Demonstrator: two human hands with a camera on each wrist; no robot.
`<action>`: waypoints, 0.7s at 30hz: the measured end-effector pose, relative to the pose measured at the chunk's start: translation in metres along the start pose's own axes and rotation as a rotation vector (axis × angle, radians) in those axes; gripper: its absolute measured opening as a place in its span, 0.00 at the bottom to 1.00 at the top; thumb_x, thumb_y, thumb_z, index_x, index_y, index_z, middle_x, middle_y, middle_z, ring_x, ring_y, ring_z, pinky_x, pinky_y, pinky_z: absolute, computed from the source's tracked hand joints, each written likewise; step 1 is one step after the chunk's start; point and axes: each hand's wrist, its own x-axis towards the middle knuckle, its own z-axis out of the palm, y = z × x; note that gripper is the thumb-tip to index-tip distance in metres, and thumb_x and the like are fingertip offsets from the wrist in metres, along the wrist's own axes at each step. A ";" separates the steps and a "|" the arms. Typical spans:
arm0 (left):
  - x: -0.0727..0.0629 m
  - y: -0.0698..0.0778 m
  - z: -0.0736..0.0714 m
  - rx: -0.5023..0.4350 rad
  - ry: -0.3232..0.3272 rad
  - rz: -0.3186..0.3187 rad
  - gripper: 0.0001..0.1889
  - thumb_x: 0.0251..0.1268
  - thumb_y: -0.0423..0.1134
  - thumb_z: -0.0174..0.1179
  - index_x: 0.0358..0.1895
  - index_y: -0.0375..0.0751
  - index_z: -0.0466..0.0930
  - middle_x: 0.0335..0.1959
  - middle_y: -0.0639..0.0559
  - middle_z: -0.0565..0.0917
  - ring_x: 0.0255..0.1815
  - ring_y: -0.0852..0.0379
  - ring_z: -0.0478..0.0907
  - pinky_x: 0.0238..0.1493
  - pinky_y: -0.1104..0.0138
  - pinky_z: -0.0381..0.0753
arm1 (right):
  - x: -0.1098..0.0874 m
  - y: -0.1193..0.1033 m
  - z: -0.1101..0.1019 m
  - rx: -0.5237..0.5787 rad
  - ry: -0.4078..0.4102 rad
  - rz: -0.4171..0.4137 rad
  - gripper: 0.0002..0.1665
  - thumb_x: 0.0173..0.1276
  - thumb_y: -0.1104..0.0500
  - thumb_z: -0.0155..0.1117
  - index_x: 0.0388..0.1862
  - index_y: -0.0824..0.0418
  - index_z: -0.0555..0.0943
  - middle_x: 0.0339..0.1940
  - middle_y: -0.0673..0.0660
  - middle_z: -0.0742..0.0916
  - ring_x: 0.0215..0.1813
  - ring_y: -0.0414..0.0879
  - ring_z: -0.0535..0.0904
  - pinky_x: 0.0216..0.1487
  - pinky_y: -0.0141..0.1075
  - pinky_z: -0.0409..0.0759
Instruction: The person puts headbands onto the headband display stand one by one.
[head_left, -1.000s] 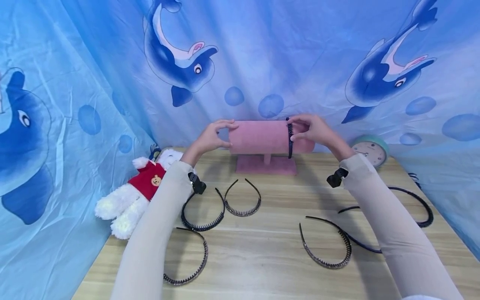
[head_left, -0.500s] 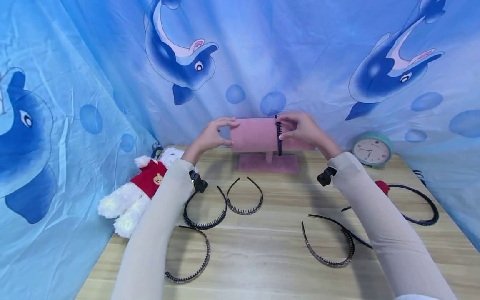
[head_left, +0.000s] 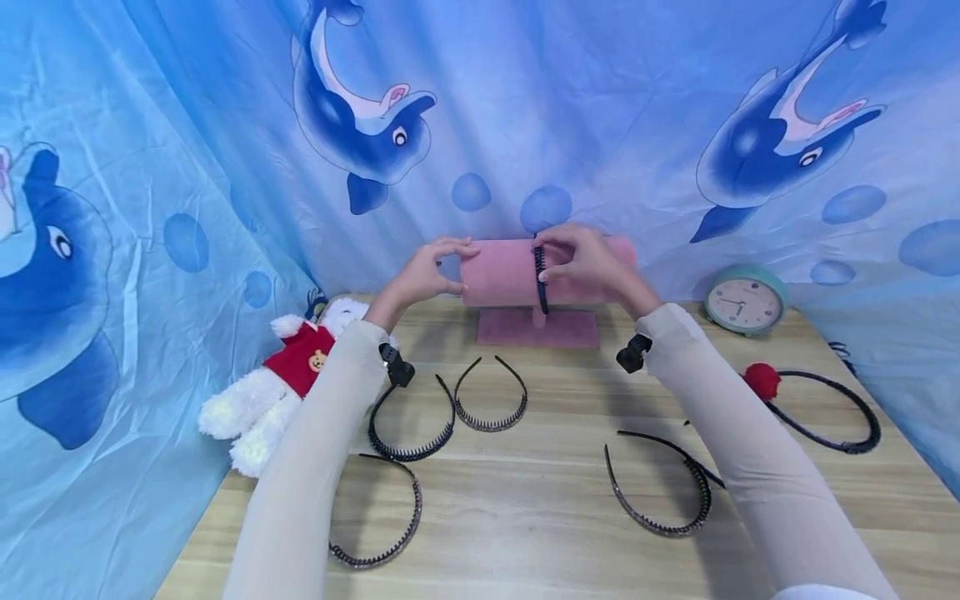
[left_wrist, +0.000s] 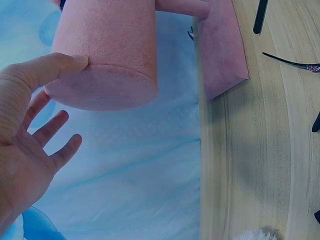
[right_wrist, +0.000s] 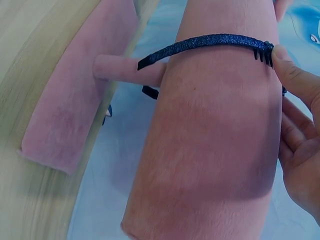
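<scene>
A pink padded headband stand (head_left: 498,279) stands at the back of the table, its roll lying crosswise on a short post and flat base (head_left: 510,329). My left hand (head_left: 412,279) holds the roll's left end between thumb and index finger; in the left wrist view the other fingers of the left hand (left_wrist: 30,155) spread clear of it. A dark glittery toothed headband (head_left: 542,287) straddles the roll near its middle, its ends pointing down. My right hand (head_left: 588,262) pinches that headband near the top. In the right wrist view, the headband (right_wrist: 200,44) has one end beside the post.
Toothed headbands lie on the table: a small one (head_left: 487,425), a black one (head_left: 408,454) and a glittery one (head_left: 408,521) at left, another (head_left: 671,529) at right. A headband with a red pompom (head_left: 762,382), a clock (head_left: 745,302) and a plush toy (head_left: 288,383) stand around.
My right hand has slid the dark headband leftward along the roll, from near its right end to about the middle. The left hand stays at the roll's left end.
</scene>
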 end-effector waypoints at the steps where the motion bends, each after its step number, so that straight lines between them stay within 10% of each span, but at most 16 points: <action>1: 0.000 0.000 0.000 -0.002 0.000 0.001 0.36 0.52 0.25 0.74 0.68 0.45 0.77 0.79 0.48 0.66 0.82 0.48 0.56 0.78 0.49 0.67 | 0.000 -0.002 0.001 -0.002 -0.002 -0.001 0.33 0.57 0.60 0.81 0.63 0.52 0.83 0.69 0.54 0.82 0.77 0.53 0.68 0.82 0.48 0.60; 11: 0.002 -0.003 -0.001 0.024 0.011 0.006 0.36 0.52 0.25 0.73 0.68 0.44 0.77 0.79 0.49 0.67 0.81 0.48 0.58 0.66 0.53 0.81 | 0.011 -0.013 0.012 -0.043 -0.026 -0.034 0.34 0.59 0.60 0.79 0.65 0.49 0.81 0.75 0.54 0.77 0.80 0.52 0.64 0.84 0.48 0.56; 21: 0.004 -0.005 -0.001 0.060 -0.005 0.030 0.35 0.53 0.27 0.74 0.68 0.44 0.77 0.79 0.47 0.67 0.81 0.47 0.57 0.79 0.47 0.64 | 0.018 -0.019 0.025 -0.037 -0.023 -0.071 0.34 0.57 0.61 0.80 0.64 0.53 0.82 0.74 0.57 0.77 0.78 0.53 0.66 0.82 0.48 0.60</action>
